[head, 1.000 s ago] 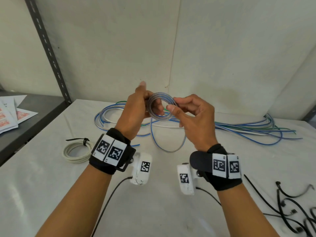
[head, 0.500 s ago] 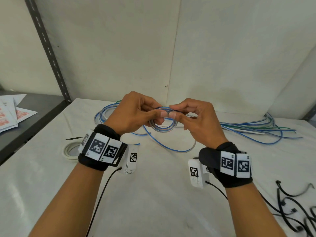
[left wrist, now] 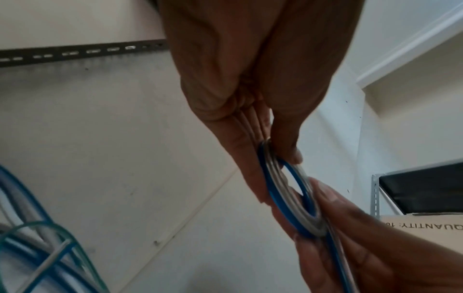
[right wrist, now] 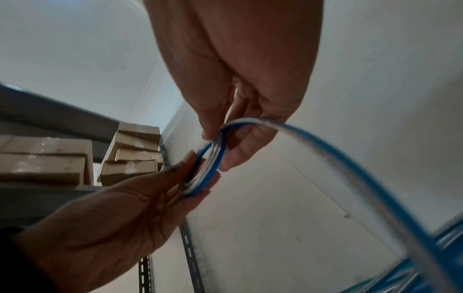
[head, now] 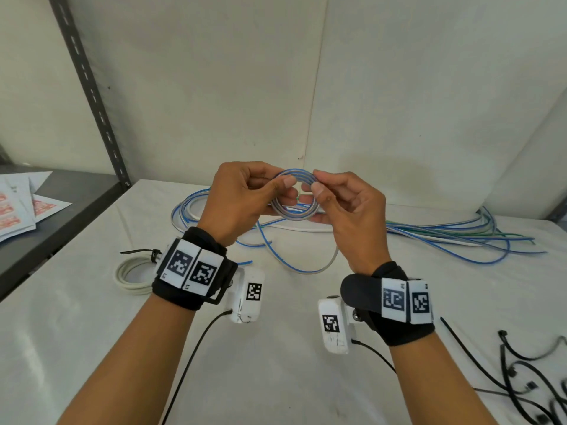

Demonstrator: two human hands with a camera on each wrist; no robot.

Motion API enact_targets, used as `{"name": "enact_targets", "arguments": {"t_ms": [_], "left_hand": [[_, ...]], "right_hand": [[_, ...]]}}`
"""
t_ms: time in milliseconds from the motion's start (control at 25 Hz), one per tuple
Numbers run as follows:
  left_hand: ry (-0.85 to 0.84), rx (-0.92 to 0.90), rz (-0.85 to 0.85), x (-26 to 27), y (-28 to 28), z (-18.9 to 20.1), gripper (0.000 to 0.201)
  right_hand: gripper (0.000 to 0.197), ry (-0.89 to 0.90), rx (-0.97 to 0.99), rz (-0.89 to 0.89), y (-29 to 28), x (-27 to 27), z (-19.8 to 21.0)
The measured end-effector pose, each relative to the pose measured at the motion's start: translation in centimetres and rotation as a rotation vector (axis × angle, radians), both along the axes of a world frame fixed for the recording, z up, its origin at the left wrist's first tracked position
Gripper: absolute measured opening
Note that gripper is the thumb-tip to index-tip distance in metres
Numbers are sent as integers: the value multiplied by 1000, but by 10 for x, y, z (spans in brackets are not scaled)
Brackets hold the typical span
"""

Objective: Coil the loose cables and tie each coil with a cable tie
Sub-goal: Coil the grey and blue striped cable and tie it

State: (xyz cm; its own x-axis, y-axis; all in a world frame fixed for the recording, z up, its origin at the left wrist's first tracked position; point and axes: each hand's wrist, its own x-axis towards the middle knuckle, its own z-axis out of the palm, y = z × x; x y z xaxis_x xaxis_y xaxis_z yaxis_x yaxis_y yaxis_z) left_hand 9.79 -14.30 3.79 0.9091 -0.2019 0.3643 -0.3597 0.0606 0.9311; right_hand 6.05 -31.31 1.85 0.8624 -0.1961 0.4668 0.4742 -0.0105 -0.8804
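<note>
I hold the small blue-and-grey cable coil up in front of me above the white table, higher than half a second ago, when it sat lower and flatter between my hands. My left hand pinches its left side, thumb on top; my right hand pinches the right side. The coil now stands more upright, its opening facing me. Its loose tail drops to the table and joins the tangle of uncoiled cables. A tied white coil lies to my left, and black cable ties lie to my right.
</note>
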Motion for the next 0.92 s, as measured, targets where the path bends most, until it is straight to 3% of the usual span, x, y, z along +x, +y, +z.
{"name": "enact_targets", "arguments": {"t_ms": [240, 440, 560, 680, 760, 920], "left_hand": [[56, -191, -9, 0, -7, -2, 13], [80, -261, 5, -1, -13, -5, 18], [74, -148, -60, -3, -19, -9, 21], [45, 53, -158, -3, -16, -11, 21], [60, 110, -195, -3, -11, -10, 20], [90, 181, -229, -5, -1, -4, 18]], "right_hand": [[3, -2, 158, -48, 3, -2, 1], [13, -28, 138, -87, 6, 0, -1], [12, -20, 75, -72, -13, 0, 6], [15, -14, -144, -21, -29, -3, 8], [16, -23, -264, 1, -32, -4, 8], [16, -24, -324, 37, -32, -7, 12]]}}
